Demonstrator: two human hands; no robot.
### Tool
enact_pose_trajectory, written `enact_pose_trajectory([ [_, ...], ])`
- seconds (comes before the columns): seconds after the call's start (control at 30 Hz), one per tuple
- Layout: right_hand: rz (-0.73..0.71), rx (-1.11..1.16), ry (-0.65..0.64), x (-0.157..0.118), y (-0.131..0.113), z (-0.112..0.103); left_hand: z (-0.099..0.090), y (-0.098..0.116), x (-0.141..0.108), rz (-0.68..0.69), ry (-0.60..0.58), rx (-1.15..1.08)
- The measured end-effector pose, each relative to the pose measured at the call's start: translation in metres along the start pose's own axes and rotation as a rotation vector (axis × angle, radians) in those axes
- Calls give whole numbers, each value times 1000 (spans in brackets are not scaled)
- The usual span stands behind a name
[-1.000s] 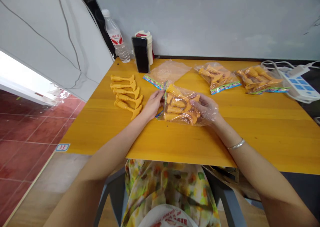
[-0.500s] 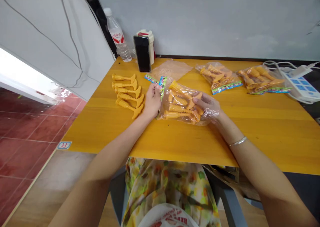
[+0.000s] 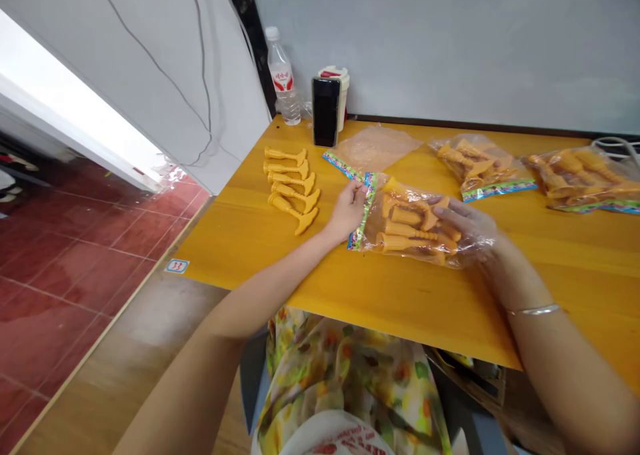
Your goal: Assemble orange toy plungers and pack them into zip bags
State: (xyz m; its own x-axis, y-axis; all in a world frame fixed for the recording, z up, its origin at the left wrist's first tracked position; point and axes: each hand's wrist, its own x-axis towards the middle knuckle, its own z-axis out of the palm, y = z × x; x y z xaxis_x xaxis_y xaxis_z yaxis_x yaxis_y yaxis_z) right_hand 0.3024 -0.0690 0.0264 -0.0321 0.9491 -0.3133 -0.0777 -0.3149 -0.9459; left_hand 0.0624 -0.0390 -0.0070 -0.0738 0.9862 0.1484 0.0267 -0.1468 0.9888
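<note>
Phone (image 3: 326,111) and bottle (image 3: 283,85) stand beyond the hands (image 3: 347,209).

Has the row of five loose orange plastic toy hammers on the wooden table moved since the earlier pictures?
No. The loose orange plastic toy hammers keep their place against the upright black rectangular phone; only the camera view has shifted.

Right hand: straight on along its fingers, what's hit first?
Likely the yellow hammer-shaped piece in the clear bag, right at the fingertips of the right hand. Depth is hard to judge, and I can't tell whether bag film lies between.
</note>
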Motion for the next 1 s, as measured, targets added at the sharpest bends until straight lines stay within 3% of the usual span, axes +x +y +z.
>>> enact_pose_trajectory([
  [0.27,-22,-10,37,0,-5,-1,-5,0,3,23,-19,-29],
  [0.43,31,-116,50,4,-15,-40,-18,-9,14,108,-28,87],
  [0.57,68,-192,131,-3,-30,-68,-26,-4,32,284,-58,412],
  [0.67,66,-252,184,-8,-37,-80,-17,-2,45,378,-179,709],
  [0.8,-8,-430,293,-5,-36,-97,4,-9,56,319,-255,970],
  [0.9,-101,-618,353,2,-32,-112,15,-12,56,297,-287,1035],
  [1.0,-149,-787,418,10,-29,-130,12,0,49,324,-294,993],
])
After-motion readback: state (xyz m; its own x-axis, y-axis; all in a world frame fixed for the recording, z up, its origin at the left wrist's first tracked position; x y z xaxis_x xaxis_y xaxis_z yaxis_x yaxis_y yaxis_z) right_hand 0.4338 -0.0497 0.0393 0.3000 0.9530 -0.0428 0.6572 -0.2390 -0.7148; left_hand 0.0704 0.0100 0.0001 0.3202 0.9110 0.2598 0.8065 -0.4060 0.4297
